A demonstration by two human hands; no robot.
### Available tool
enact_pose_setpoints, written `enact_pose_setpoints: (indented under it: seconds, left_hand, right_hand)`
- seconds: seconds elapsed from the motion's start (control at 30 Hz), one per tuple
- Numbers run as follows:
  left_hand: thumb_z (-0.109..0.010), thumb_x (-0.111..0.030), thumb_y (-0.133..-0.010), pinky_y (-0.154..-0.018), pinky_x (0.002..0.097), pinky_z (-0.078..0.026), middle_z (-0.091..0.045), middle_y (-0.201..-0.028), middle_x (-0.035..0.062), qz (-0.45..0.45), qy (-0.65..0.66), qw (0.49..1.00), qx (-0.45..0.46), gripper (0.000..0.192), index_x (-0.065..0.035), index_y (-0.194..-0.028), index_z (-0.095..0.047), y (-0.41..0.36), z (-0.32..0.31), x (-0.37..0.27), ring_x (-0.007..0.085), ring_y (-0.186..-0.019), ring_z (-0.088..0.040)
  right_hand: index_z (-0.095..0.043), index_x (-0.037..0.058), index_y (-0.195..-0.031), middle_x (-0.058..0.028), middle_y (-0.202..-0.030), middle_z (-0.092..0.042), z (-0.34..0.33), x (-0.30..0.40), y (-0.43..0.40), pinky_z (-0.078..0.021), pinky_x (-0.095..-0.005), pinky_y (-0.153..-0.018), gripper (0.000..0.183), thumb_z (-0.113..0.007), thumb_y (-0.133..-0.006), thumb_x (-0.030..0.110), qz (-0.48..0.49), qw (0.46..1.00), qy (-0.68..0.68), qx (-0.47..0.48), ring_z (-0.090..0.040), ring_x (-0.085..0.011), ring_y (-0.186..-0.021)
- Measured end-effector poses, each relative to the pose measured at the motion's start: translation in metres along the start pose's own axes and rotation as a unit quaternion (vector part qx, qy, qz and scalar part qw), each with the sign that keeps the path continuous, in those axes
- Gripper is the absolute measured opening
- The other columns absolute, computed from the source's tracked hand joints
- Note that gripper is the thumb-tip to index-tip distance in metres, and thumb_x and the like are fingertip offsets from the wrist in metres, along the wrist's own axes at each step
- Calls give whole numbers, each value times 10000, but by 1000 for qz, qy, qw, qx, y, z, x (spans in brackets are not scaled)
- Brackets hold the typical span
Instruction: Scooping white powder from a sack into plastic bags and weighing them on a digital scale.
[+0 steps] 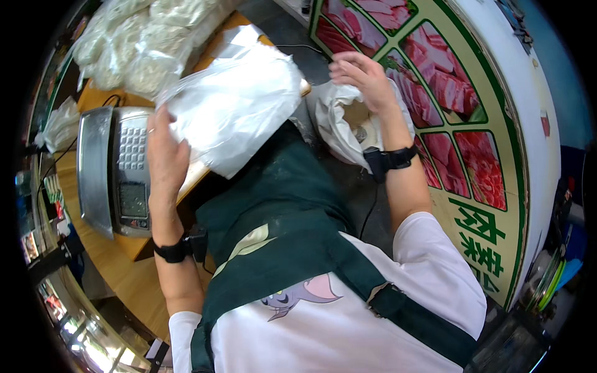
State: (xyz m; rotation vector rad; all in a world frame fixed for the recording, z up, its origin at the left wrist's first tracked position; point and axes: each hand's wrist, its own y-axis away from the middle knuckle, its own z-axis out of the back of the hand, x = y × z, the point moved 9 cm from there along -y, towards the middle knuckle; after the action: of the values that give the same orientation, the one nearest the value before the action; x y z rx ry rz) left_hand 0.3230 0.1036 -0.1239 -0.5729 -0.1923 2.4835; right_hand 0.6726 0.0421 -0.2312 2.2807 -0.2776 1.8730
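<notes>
A translucent white plastic bag [233,105] lies spread over the table corner before me. At its left edge is my left hand [167,151], with fingertips partly behind the plastic; whether they grip it is unclear. My right hand [361,77] is raised to the right of the bag, fingers slightly bent and blurred, with nothing visible in it. Below that hand stands an open white sack [336,123] holding something tan and a partly hidden object. Just left of my left hand sits a grey digital scale [133,168] with a keypad and a metal pan.
Several clear bags of pale contents [149,44] are piled at the table's far left. A small plastic bag [63,123] lies beyond the scale. The wooden table [100,254] runs along my left. A counter with pictures of meat [494,140] stands close on the right. A cable hangs near the sack.
</notes>
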Motion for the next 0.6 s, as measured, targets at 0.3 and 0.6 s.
enact_pose_setpoints:
  seconds: [0.3, 0.6]
  left_hand:
    - [-551, 46, -693, -934, 368, -350, -452, -1063, 166, 77, 101, 992, 11, 698, 16, -1356, -335, 21, -28, -7, 309, -1027, -448]
    - [-532, 83, -780, -619, 202, -508, -381, -1275, 101, 89, 128, 988, 18, 691, -44, -1412, -285, 33, -37, 2, 151, -1063, -416]
  right_hand:
    - [-643, -21, -921, -183, -743, -638, 198, -271, 83, -499, -357, -616, 363, -648, -744, 296, -280, 708, 633, 140, -611, -263, -610]
    - [-594, 15, -1094, -111, -724, -641, 158, -306, 92, -507, -344, -550, 392, -630, -791, 261, -413, 837, 336, -123, -600, -250, -569]
